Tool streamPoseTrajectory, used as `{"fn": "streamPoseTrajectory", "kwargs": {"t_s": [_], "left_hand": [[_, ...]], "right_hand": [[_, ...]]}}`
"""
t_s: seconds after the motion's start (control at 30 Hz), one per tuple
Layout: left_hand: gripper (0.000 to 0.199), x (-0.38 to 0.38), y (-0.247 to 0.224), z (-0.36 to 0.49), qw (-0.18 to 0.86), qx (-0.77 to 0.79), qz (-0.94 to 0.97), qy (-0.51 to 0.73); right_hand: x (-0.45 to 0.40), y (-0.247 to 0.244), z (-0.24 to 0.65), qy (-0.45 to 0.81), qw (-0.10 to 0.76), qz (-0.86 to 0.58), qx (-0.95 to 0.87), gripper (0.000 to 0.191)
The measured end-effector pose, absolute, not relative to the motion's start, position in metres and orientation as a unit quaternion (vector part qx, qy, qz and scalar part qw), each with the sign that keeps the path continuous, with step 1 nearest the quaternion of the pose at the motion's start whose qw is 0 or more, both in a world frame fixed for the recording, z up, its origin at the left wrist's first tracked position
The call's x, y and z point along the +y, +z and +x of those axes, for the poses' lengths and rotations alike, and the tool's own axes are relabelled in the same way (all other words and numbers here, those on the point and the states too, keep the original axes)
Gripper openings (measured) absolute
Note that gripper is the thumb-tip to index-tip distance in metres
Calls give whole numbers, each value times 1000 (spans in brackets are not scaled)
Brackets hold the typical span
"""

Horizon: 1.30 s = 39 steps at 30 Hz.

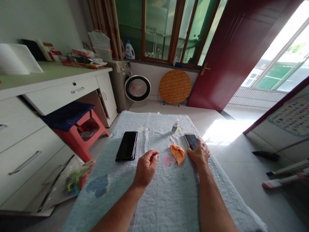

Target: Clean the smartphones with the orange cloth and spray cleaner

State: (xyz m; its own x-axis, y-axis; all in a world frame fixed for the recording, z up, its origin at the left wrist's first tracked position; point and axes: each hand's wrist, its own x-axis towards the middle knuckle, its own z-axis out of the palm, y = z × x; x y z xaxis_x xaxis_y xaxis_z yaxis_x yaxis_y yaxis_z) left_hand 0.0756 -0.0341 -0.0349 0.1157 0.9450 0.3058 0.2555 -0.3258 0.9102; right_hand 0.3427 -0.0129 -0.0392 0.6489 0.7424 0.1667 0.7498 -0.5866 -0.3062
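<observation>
Left hand curled closed, right hand gripping a phone, pale quilted cloth below, red door beyond.

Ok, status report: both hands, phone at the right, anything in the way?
Right hand gripping gold-edged phone by its near end, screen up. Left hand loosely curled, nothing visible in it. Orange cloth between the hands, beside the phone, not covering it.
</observation>
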Motion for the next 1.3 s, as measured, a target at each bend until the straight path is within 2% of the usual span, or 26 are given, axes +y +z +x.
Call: {"fn": "streamPoseTrajectory", "kwargs": {"t_s": [0.27,0.37,0.5,0.67,0.8,0.93,1.0,1.13,1.3], "left_hand": [[21,-35,-33,74,346,461,662,479],[21,-36,-31,75,310,451,686,479],[23,-37,-29,73,204,433,735,480],[25,-31,-17,53,11,483,729,485],[35,-18,-13,34,-69,591,647,478],[48,-11,-21,28,-85,661,622,411],[50,-11,-24,27,-85,685,626,363],[53,-13,-24,27,-99,733,615,272],[55,-13,-18,22,-94,760,604,221]], "right_hand": [[-14,-37,339,-8,175,-884,-433,78],[-13,-40,340,-12,174,-883,-436,79],[-11,-45,342,-7,178,-884,-432,78],[-14,-46,342,-6,181,-883,-433,78],[-19,-40,337,-72,248,-855,-449,69],[-21,-30,321,-126,366,-737,-555,44],[-21,-29,309,-112,389,-679,-612,33],[-23,-32,290,-57,350,-640,-682,26],[-26,-37,284,-10,260,-675,-690,27]]}}
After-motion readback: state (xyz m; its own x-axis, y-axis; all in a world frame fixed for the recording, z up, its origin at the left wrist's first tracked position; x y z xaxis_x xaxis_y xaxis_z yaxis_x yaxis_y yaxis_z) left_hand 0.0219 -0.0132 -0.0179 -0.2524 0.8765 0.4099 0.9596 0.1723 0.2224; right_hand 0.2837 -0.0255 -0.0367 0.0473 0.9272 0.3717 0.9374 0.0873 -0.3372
